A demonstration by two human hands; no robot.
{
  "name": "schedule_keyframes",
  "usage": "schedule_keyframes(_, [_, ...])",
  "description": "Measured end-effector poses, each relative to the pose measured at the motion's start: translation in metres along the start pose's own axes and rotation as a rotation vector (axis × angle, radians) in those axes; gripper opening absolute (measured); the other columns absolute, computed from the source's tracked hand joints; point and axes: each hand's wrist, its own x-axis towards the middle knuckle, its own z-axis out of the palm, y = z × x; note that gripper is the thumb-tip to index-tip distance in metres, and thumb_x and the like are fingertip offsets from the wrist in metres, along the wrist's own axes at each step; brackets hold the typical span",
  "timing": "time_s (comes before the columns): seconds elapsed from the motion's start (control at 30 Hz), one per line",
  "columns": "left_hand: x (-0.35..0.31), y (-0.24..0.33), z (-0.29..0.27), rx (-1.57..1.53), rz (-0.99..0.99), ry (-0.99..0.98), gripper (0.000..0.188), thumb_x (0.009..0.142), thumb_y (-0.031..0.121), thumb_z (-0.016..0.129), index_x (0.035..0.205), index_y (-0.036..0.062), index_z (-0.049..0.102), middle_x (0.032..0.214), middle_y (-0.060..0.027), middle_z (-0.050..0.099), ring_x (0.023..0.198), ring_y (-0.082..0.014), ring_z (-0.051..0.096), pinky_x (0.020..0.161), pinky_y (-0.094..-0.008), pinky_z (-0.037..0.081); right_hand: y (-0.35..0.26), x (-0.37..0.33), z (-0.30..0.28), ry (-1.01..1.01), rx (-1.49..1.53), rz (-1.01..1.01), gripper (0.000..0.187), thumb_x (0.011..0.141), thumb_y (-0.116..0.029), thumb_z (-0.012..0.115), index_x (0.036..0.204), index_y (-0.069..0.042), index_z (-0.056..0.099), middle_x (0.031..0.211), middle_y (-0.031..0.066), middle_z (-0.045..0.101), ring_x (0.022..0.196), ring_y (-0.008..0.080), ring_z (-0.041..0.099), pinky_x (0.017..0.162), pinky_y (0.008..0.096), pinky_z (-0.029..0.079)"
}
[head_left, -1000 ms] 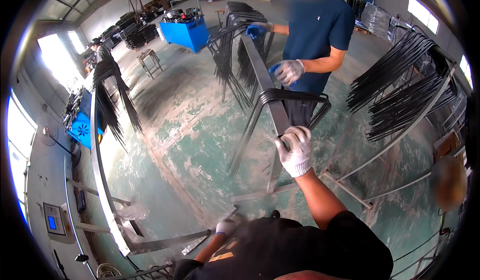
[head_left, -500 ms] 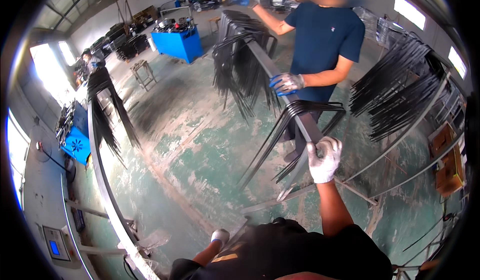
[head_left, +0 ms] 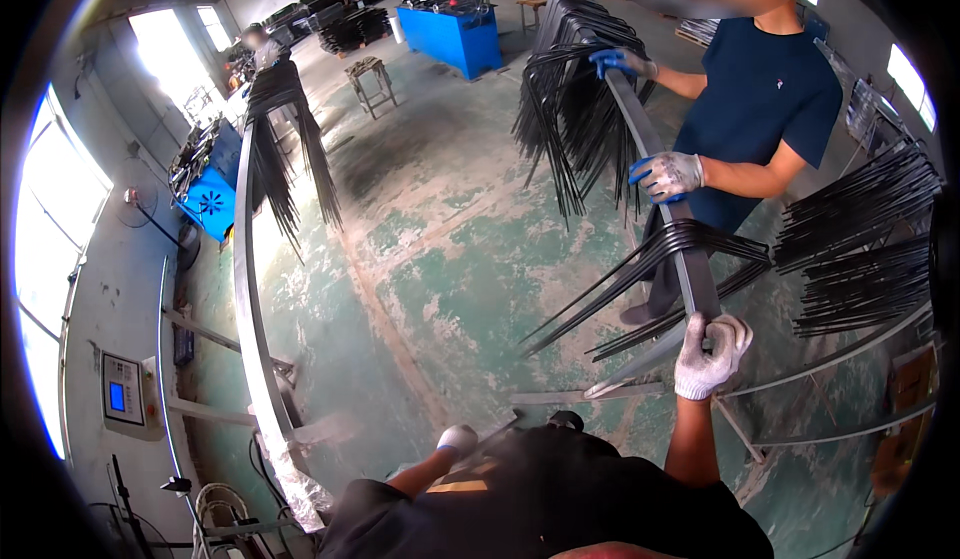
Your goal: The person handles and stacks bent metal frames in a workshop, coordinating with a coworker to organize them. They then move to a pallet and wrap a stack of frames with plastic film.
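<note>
My right hand (head_left: 712, 356), in a white knit glove, grips the near end of a grey square steel beam (head_left: 640, 124), thumb and fingers at its sides. Several bent black metal rods (head_left: 690, 239) straddle the beam just beyond my hand, their legs hanging down. A thick bunch of similar black rods (head_left: 575, 69) hangs farther along. Low beside my body is my left hand (head_left: 458, 441), also white-gloved; its fingers are hidden. A grey metal bar (head_left: 500, 424) lies right by it, and whether the hand touches it I cannot tell.
Across the beam stands a co-worker (head_left: 765, 99), both gloved hands at the beam and rods. A second rail (head_left: 245, 259) with black rods runs along the left. More rods (head_left: 850, 229) hang at right. Blue workbench (head_left: 450, 39) and wooden stool (head_left: 372, 87) stand farther back.
The view has shifted, so the scene sits farther right. The co-worker's raised hand has come down to the far bunch of rods. My right hand stays at the beam's end.
</note>
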Motion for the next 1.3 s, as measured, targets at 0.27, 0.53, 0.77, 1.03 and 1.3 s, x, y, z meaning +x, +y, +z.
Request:
schedule_keyframes(0.27, [0.023,-0.011,0.009,0.307,-0.021,0.063,0.031,0.085,0.019,0.068,0.107,0.0031,0.082,0.113,-0.0225,0.077,0.110,-0.0421,0.074,0.091,-0.0469,0.061,0.014,0.001,-0.001,-0.057,0.080,0.045,0.032,0.091,-0.009,0.084,0.078,-0.007,0.055,0.091,0.0114,0.063,0.095,0.0361,0.056,0.084,0.0509,0.047])
schedule_keyframes(0.53, [-0.005,0.124,-0.052,0.082,0.034,0.019,0.036,0.093,0.031,0.063,0.113,0.0085,0.081,0.114,-0.0207,0.079,0.111,-0.0392,0.074,0.096,-0.0478,0.058,0.020,0.004,-0.002,-0.082,0.124,0.016,0.035,0.091,-0.007,0.082,0.074,-0.007,0.051,0.083,0.0103,0.059,0.089,0.0342,0.055,0.084,0.0506,0.047])
schedule_keyframes(0.77, [-0.094,0.241,-0.157,0.208,0.237,-0.044,0.038,0.098,0.038,0.062,0.123,0.0161,0.080,0.127,-0.0158,0.076,0.119,-0.0368,0.072,0.102,-0.0471,0.056,0.019,0.007,-0.004,-0.118,0.167,0.066,0.034,0.091,-0.007,0.080,0.074,-0.008,0.051,0.083,0.0096,0.058,0.090,0.0337,0.054,0.088,0.0514,0.046])
schedule_keyframes(1.03, [0.029,0.136,-0.108,-0.037,0.007,0.034,0.053,0.091,0.052,0.069,0.118,0.0081,0.082,0.116,-0.0209,0.079,0.118,-0.0390,0.074,0.100,-0.0477,0.056,0.008,0.011,0.007,-0.113,0.093,0.127,0.028,0.089,-0.012,0.081,0.081,-0.008,0.055,0.087,0.0110,0.060,0.092,0.0330,0.056,0.083,0.0487,0.047])
schedule_keyframes(1.3, [0.137,0.102,-0.151,0.211,0.216,-0.046,0.035,0.093,0.037,0.067,0.115,0.0162,0.083,0.115,-0.0177,0.080,0.113,-0.0375,0.075,0.097,-0.0471,0.060,-0.023,0.014,0.025,0.022,-0.274,0.220,0.026,0.086,-0.008,0.083,0.082,-0.008,0.057,0.092,0.0119,0.058,0.094,0.0341,0.055,0.088,0.0483,0.046])
